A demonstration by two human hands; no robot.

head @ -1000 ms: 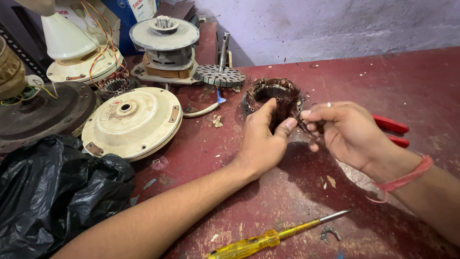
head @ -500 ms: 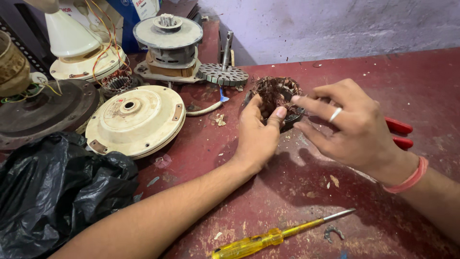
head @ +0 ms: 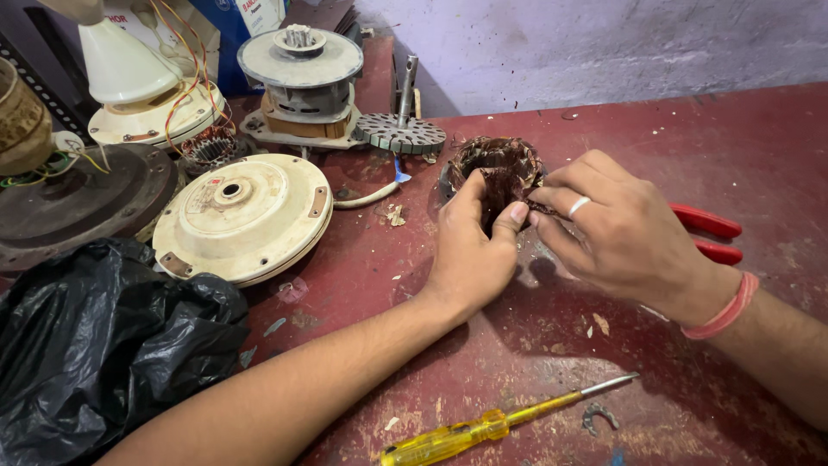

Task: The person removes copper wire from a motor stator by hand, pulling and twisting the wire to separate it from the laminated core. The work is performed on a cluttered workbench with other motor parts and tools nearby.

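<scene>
Red bench (head: 733, 138): hands (head: 470, 250) clutch stator (head: 496, 168).

Worn red workbench (head: 742, 138) (paint chipped), pale lilac wall (head: 604, 43) behind.

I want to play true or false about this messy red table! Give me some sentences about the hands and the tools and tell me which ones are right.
1. Both hands touch the brown wound coil. True: the left hand and the right hand both grip it.
2. The yellow screwdriver is in the right hand. False: it lies on the table, near the left forearm.
3. Red-handled pliers lie behind the right hand. True.
4. The black plastic bag sits on the far right. False: it is at the left edge.
5. The cream round cover lies left of the coil. True.
</scene>
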